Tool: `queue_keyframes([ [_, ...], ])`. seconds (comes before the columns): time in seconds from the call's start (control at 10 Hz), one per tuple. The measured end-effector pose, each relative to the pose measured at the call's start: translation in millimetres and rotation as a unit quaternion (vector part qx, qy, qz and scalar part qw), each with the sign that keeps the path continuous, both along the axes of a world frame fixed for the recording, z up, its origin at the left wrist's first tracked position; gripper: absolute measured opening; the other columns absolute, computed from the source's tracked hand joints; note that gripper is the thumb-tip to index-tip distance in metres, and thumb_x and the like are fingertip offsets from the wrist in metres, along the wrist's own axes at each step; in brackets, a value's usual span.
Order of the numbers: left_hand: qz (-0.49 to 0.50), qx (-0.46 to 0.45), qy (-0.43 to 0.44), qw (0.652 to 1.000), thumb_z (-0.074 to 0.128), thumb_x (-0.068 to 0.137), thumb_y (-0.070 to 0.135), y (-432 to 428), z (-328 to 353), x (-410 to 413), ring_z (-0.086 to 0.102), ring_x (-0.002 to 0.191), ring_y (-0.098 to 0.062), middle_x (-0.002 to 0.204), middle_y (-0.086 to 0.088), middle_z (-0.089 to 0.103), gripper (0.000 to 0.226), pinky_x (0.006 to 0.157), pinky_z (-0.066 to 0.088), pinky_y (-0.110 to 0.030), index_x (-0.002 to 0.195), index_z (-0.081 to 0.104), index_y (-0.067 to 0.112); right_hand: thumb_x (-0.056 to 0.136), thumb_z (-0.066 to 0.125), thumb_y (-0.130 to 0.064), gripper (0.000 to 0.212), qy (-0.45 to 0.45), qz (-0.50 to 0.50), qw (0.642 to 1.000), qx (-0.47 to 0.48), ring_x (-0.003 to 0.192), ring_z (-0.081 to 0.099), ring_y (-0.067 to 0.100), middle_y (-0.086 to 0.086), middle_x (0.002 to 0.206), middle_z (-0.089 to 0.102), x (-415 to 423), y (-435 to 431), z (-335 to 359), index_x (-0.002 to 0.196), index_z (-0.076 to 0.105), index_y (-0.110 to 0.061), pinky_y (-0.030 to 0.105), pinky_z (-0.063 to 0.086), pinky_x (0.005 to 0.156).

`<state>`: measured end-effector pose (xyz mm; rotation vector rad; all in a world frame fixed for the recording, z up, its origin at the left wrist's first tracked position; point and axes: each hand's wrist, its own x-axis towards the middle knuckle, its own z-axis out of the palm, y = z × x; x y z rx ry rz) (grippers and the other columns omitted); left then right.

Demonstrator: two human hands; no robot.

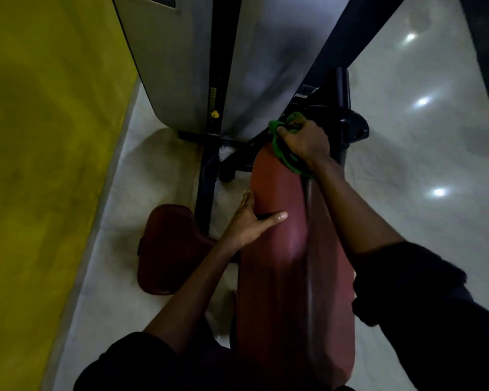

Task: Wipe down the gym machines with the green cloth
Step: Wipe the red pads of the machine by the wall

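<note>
The right grip [305,142] is closed around the bunched green cloth [287,162], pressing it against the far end of the long red pad [277,277]. The left grip [249,221] lies flat on the pad's left side, fingers straight, thumb spread. A smaller red seat [170,246] sits lower left. Beyond stands the grey weight-stack housing [175,66], beside a yellow wall [40,136].
</note>
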<state>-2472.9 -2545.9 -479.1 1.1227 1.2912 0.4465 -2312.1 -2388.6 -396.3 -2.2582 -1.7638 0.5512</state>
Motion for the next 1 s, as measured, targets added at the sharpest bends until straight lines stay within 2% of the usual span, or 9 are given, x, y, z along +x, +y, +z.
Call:
queue_keyframes([
  [0.1, 0.013, 0.013, 0.0, 1.0, 0.068, 0.06, 0.085, -4, 1, 0, 0.017, 0.15, -0.01, 0.166, 0.004, 0.012, 0.133, 0.122, 0.024, -0.038, 0.159, 0.008, 0.021, 0.078, 0.053, -0.071, 0.057, 0.029, -0.012, 0.998, 0.054, 0.111, 0.062, 0.031, 0.007, 0.12, 0.065, 2, -20, -3, 0.116, 0.066, -0.031, 0.042, 0.054, 0.09],
  [0.2, 0.022, 0.015, 0.005, 1.0, 0.068, 0.058, 0.087, -5, 4, 1, 0.024, 0.148, -0.01, 0.164, 0.006, 0.02, 0.13, 0.12, 0.029, -0.039, 0.158, 0.014, 0.024, 0.084, 0.059, -0.06, 0.05, 0.04, -0.02, 0.995, 0.085, 0.114, 0.059, 0.032, 0.012, 0.123, 0.06, 5, -40, -2, 0.122, 0.066, -0.027, 0.04, 0.052, 0.091],
  [0.3, 0.047, 0.016, -0.017, 0.999, 0.073, 0.059, 0.083, -8, 2, 3, 0.045, 0.135, -0.004, 0.151, 0.014, 0.043, 0.115, 0.114, 0.039, -0.037, 0.153, 0.03, 0.032, 0.089, 0.059, -0.05, 0.046, -0.003, -0.006, 0.992, 0.125, 0.111, 0.06, 0.032, 0.014, 0.124, 0.061, 7, -69, -5, 0.125, 0.066, -0.022, 0.037, 0.051, 0.086],
  [0.5, 0.067, 0.024, -0.038, 0.997, 0.075, 0.075, 0.065, -22, 17, 1, 0.047, 0.128, -0.001, 0.143, 0.019, 0.046, 0.092, 0.11, 0.039, -0.03, 0.151, 0.034, 0.033, 0.094, 0.053, -0.046, 0.042, -0.022, -0.02, 0.99, 0.135, 0.112, 0.058, 0.033, 0.015, 0.125, 0.059, 11, -73, -7, 0.125, 0.066, -0.02, 0.038, 0.052, 0.084],
  [0.6, 0.078, 0.023, -0.01, 0.997, 0.068, 0.084, 0.06, -34, 28, -5, 0.05, 0.118, 0.001, 0.134, 0.018, 0.053, 0.071, 0.099, 0.039, -0.022, 0.144, 0.046, 0.03, 0.099, 0.048, -0.04, 0.038, -0.092, 0.031, 0.989, 0.109, 0.113, 0.05, 0.042, 0.021, 0.125, 0.054, -1, -63, 1, 0.127, 0.061, -0.017, 0.047, 0.048, 0.086],
  [0.7, 0.073, 0.031, 0.045, 0.996, 0.058, 0.09, 0.062, -43, 21, -14, 0.057, 0.115, -0.003, 0.13, 0.014, 0.06, 0.054, 0.092, 0.042, -0.022, 0.134, 0.057, 0.028, 0.1, 0.047, -0.038, 0.035, -0.118, 0.119, 0.98, 0.111, 0.108, 0.052, 0.044, 0.022, 0.119, 0.055, -11, -68, 0, 0.122, 0.064, -0.016, 0.047, 0.048, 0.08],
  [0.8, 0.103, 0.021, 0.095, 0.99, 0.05, 0.099, 0.052, -73, -2, -49, 0.062, 0.113, -0.017, 0.123, 0.0, 0.065, 0.052, 0.091, 0.049, -0.034, 0.136, 0.057, 0.016, 0.096, 0.048, -0.037, 0.034, -0.095, 0.229, 0.96, 0.131, 0.098, 0.057, 0.042, 0.021, 0.107, 0.061, -33, -80, -8, 0.11, 0.069, -0.014, 0.047, 0.051, 0.077],
  [0.9, 0.136, -0.012, 0.121, 0.983, 0.053, 0.101, 0.036, -92, -8, -71, 0.06, 0.115, -0.026, 0.123, -0.008, 0.064, 0.043, 0.097, 0.047, -0.038, 0.132, 0.057, 0.007, 0.093, 0.053, -0.037, 0.03, -0.061, 0.268, 0.954, 0.118, 0.098, 0.059, 0.041, 0.019, 0.11, 0.063, -58, -88, -15, 0.11, 0.07, -0.019, 0.046, 0.052, 0.079],
  [1.0, 0.132, -0.032, 0.21, 0.968, 0.06, 0.097, 0.02, -125, -40, -118, 0.057, 0.121, -0.03, 0.129, -0.013, 0.062, 0.036, 0.097, 0.042, -0.031, 0.13, 0.059, 0.006, 0.095, 0.057, -0.037, 0.026, 0.001, 0.321, 0.946, 0.048, 0.1, 0.062, 0.034, 0.013, 0.113, 0.066, -104, -108, -31, 0.111, 0.07, -0.021, 0.038, 0.052, 0.076],
])
